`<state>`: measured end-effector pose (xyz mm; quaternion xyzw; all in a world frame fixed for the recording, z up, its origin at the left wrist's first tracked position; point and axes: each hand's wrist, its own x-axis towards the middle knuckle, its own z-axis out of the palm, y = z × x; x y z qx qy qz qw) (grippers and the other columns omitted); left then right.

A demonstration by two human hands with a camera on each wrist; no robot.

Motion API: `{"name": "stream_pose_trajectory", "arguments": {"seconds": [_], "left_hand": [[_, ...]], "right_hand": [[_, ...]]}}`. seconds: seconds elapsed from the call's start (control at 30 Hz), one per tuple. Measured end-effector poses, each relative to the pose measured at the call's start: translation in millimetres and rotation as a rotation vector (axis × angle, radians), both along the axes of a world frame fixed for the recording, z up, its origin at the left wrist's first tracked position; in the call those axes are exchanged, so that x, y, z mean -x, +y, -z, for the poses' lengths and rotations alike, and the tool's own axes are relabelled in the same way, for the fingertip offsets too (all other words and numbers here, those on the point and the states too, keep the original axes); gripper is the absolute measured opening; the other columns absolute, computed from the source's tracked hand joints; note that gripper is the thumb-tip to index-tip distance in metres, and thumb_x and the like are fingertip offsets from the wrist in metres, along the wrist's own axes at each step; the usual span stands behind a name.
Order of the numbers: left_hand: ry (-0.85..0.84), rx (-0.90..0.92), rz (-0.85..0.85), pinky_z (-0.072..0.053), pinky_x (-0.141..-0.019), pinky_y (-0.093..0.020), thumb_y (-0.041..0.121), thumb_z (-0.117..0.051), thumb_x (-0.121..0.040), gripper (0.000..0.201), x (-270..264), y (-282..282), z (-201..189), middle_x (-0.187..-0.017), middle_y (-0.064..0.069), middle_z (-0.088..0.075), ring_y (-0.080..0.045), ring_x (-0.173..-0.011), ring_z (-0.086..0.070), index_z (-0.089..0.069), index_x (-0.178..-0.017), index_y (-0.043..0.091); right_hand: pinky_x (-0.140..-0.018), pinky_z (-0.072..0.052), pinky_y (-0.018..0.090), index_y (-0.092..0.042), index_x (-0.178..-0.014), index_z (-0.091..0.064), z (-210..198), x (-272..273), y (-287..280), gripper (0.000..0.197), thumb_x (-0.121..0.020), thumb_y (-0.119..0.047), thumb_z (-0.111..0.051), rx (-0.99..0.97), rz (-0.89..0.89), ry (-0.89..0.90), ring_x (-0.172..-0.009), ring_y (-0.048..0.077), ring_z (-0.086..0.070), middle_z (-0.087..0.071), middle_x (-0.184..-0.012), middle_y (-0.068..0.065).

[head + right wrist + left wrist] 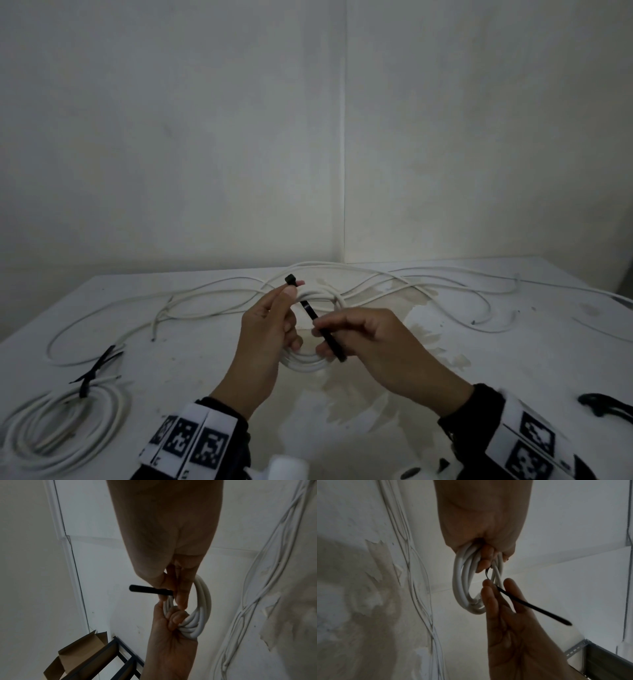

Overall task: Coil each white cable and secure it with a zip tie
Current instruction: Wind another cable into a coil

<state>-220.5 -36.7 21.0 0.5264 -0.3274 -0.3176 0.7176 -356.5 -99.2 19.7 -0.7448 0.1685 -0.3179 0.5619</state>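
Both hands hover above the table [513, 342]: my left hand [270, 329] is clenched round the coiled white cable [305, 365], its thumb and forefinger pinching the head of the black zip tie [322, 325]; my right hand [370, 339] pinches the tie's tail. I judge the strapping step is under way; next the tail needs threading into the head. Left sits one finished coil [65, 428]; beyond, loose cables [445, 284] await.

White table [513, 359], stained at centre. Loose white cables [212, 291] sprawl from 10 to 2 o'clock. A tied coil [65, 428] lies at 8 o'clock, spare black ties [102, 363] just beyond it; a black object [603, 404] at 4 o'clock.
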Motion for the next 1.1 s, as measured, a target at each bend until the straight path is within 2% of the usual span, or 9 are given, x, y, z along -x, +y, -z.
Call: {"name": "stream_pose_trajectory", "arguments": {"seconds": [0.1,0.17,0.3,0.4,0.47,0.67,0.93,1.03,1.1], "left_hand": [[0.015,0.001,-0.008,-0.033,-0.039,-0.019,0.020,-0.047,-0.095,0.022,-2.0,-0.2,0.0,-0.047,0.007,-0.027,-0.006,-0.038,-0.026,-0.067,-0.099,0.014],[0.003,-0.001,-0.004,-0.033,-0.040,-0.019,0.023,-0.047,-0.094,0.024,-0.9,0.6,2.1,-0.048,0.005,-0.027,-0.007,-0.039,-0.027,-0.068,-0.100,0.014],[0.014,0.005,0.004,-0.035,-0.040,-0.019,0.032,-0.047,-0.093,0.027,0.4,2.7,2.5,-0.049,0.004,-0.028,-0.008,-0.041,-0.030,-0.068,-0.096,0.016],[0.020,0.007,0.010,-0.035,-0.040,-0.018,0.043,-0.047,-0.087,0.034,2.8,4.2,0.8,-0.046,0.005,-0.029,-0.007,-0.040,-0.030,-0.068,-0.093,0.017],[0.022,-0.001,0.009,-0.035,-0.040,-0.018,0.047,-0.045,-0.084,0.039,5.2,3.8,1.5,-0.044,0.007,-0.027,-0.006,-0.039,-0.028,-0.068,-0.095,0.017],[0.011,-0.032,-0.009,-0.033,-0.038,-0.018,0.041,-0.041,-0.093,0.040,5.4,2.0,4.4,-0.043,0.008,-0.027,-0.005,-0.038,-0.026,-0.068,-0.096,0.012],[0.093,-0.012,-0.028,-0.029,-0.036,-0.017,0.040,-0.045,-0.093,0.033,-2.0,2.7,-4.8,-0.043,0.008,-0.025,-0.005,-0.036,-0.024,-0.059,-0.072,0.019],[0.081,-0.005,-0.016,-0.030,-0.035,-0.016,0.040,-0.045,-0.092,0.033,-1.5,3.7,-3.5,-0.044,0.005,-0.026,-0.006,-0.036,-0.026,-0.061,-0.076,0.017],[0.075,-0.007,-0.002,-0.031,-0.037,-0.017,0.046,-0.046,-0.087,0.035,0.3,3.4,-2.6,-0.047,0.003,-0.026,-0.008,-0.038,-0.026,-0.063,-0.082,0.016]], "right_hand": [[-0.074,-0.052,0.019,-0.028,-0.090,-0.070,4.0,1.4,2.8,0.034,-0.086,0.003,-0.056,0.186,-0.014,0.017,-0.080,0.006,-0.068,-0.070,-0.079,-0.017],[-0.073,-0.053,0.021,-0.028,-0.095,-0.072,3.0,-1.0,5.3,0.020,-0.084,-0.015,-0.061,0.319,0.032,-0.035,-0.078,0.004,-0.065,-0.067,-0.079,-0.022],[-0.070,-0.048,0.018,-0.026,-0.092,-0.070,-0.3,-7.9,8.2,0.024,-0.079,-0.039,-0.054,0.394,0.052,-0.085,-0.077,0.004,-0.056,-0.053,-0.086,-0.023],[-0.066,-0.051,0.020,-0.021,-0.077,-0.070,-1.8,-10.9,9.8,0.004,-0.079,-0.021,-0.068,0.248,0.051,-0.132,-0.067,0.004,-0.061,-0.063,-0.076,-0.016],[-0.061,-0.049,0.017,-0.021,-0.071,-0.066,-5.7,-11.7,11.3,0.017,-0.081,-0.009,-0.067,0.147,0.075,-0.149,-0.058,0.004,-0.061,-0.065,-0.063,-0.009],[-0.056,-0.049,0.022,-0.020,-0.060,-0.060,-4.1,-17.1,9.9,0.029,-0.088,-0.013,-0.058,0.113,0.143,-0.119,-0.053,0.009,-0.057,-0.061,-0.056,-0.006],[-0.074,-0.050,0.017,-0.018,-0.084,-0.074,3.6,-12.5,6.6,0.020,-0.078,-0.002,-0.063,0.193,0.030,-0.150,-0.080,0.008,-0.067,-0.070,-0.081,-0.009],[-0.070,-0.047,0.012,-0.014,-0.080,-0.073,-0.2,-14.5,9.6,0.011,-0.080,-0.007,-0.066,0.307,0.026,-0.137,-0.075,0.001,-0.064,-0.068,-0.074,-0.018],[-0.065,-0.049,0.015,-0.010,-0.073,-0.072,-3.9,-15.2,10.9,0.013,-0.083,-0.007,-0.064,0.280,0.065,-0.111,-0.066,0.003,-0.064,-0.067,-0.067,-0.012]]}}
